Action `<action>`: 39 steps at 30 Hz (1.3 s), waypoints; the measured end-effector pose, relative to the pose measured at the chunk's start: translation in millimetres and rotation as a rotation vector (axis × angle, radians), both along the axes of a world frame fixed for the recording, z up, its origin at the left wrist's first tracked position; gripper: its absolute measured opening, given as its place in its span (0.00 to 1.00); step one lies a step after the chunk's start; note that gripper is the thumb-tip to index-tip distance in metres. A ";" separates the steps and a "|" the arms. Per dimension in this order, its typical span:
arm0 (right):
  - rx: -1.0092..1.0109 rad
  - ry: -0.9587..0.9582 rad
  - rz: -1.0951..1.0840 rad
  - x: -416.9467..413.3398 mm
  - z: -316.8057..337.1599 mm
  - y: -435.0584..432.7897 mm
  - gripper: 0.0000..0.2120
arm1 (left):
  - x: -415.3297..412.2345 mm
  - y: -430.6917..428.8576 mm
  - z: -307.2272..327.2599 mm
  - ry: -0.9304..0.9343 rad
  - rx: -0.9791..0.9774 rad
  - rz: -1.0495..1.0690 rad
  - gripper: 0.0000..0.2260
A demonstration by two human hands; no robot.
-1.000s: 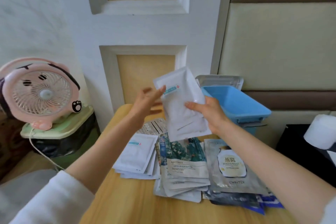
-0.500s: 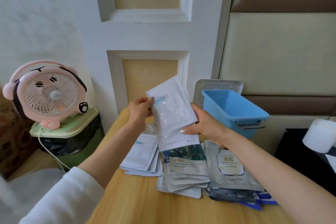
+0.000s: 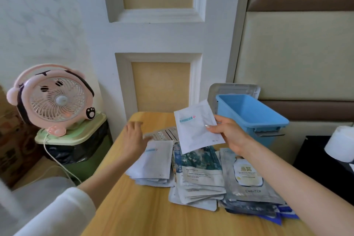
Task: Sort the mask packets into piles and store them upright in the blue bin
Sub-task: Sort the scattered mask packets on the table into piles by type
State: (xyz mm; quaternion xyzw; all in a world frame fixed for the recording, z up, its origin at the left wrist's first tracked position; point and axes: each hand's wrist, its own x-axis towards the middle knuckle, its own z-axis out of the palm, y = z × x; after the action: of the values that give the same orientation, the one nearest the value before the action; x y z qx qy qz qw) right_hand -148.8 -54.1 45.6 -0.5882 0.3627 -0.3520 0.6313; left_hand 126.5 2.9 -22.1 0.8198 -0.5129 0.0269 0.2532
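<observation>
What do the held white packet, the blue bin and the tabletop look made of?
White packet in the right hand: probably matte plastic or foil film; it shows soft creases. Blue bin: moulded plastic, smooth, uniform colour, slight sheen. Table: wood or wood-look laminate, faint grain; cannot tell which.

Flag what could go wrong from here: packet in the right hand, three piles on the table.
1. The right hand pinches the white packet by one edge only, so it could slip or swing.
2. The white pile and the green pile lie fanned and edge to edge; a careless drop may mix them.
3. No packets show in the blue bin; the first ones stood upright may flop over.
</observation>
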 end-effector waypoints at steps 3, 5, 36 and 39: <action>-0.032 -0.019 0.048 14.5 3.6 4.9 0.15 | -30.2 6.5 61.5 0.882 -0.081 -0.311 0.25; -0.063 -0.018 0.110 28.7 7.5 11.8 0.14 | -42.6 8.8 76.1 1.124 0.034 -0.465 0.16; -0.156 0.280 -0.042 -18.5 -19.4 0.5 0.08 | 23.0 -103.8 5.0 -0.039 0.303 -0.103 0.10; -0.091 0.206 -0.085 -10.0 -27.4 -8.5 0.11 | 6.6 -94.3 36.9 -0.254 -0.486 -0.274 0.08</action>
State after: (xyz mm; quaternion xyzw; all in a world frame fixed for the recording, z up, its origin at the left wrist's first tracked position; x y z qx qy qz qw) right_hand -158.8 -62.6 18.2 -0.6334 0.4338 -0.3325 0.5478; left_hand 133.1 -91.4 14.7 0.6486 -0.6248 0.2166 0.3769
